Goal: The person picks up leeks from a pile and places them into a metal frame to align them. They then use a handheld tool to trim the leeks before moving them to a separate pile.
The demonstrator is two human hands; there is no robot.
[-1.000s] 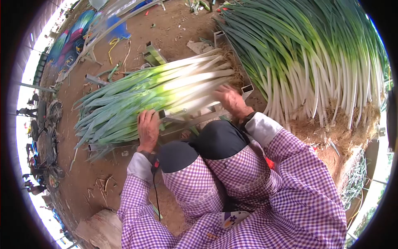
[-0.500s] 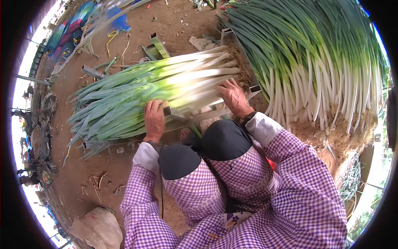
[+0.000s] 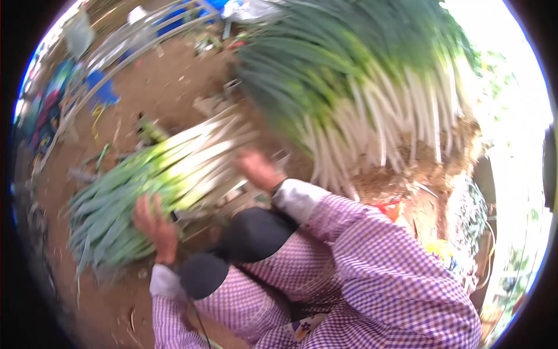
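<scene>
A bundle of green onions (image 3: 174,166) lies across a metal frame (image 3: 232,200), leaves to the left and white stems to the upper right. My left hand (image 3: 156,225) rests at the near edge of the leaves, its fingers apart and nothing gripped. Blurred by motion, my right hand (image 3: 257,168) is at the white stem end of the bundle, near the frame's right side; its fingers are smeared. The root ends are blurred too.
A large pile of long green onions (image 3: 372,99) fills the upper right, roots towards me. Blue bags (image 3: 103,88) and a curved pale rail (image 3: 110,72) are at the upper left. Tangled greenish strands (image 3: 469,212) lie at the right. My knees are close below the frame.
The view has swung to the right, so the bundle, frame and pile appear further left. My right hand is now blurred by motion; my left hand stays by the leaves.
</scene>
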